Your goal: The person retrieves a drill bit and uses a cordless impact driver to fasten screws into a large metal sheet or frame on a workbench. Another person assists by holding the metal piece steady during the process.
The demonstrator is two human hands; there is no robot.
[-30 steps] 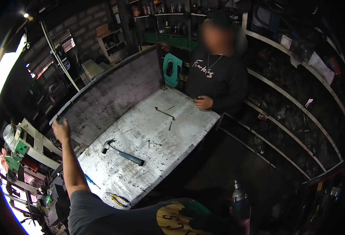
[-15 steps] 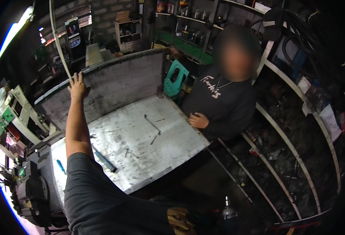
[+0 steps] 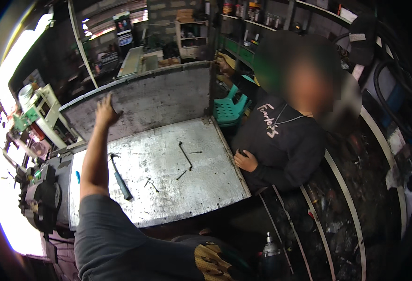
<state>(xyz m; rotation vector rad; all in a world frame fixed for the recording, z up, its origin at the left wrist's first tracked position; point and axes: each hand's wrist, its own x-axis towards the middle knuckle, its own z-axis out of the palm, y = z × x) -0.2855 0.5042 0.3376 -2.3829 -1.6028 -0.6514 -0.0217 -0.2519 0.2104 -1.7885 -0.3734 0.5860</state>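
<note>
Grey panel (image 3: 159, 96) upright along far edge of scuffed silvery surface (image 3: 206, 187); left hand (image 3: 106, 112) splayed before it, contact unclear; right hand out of view, grip unknown; power tool (image 3: 271, 255) at near side; hammer (image 3: 121, 185), wrench (image 3: 185, 156) on surface; co-worker (image 3: 281, 147) at right end, teal chair (image 3: 228, 111), jar-lined shelves (image 3: 260, 25) beyond

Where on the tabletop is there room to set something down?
Bare patches of grey metal tabletop: between the long dark wrench and the co-worker's bare hand; between that wrench and the blue-handled claw hammer, beyond two small dark bolts. Crowded: around those bolts, and at left, by the left hand and forearm.
</note>
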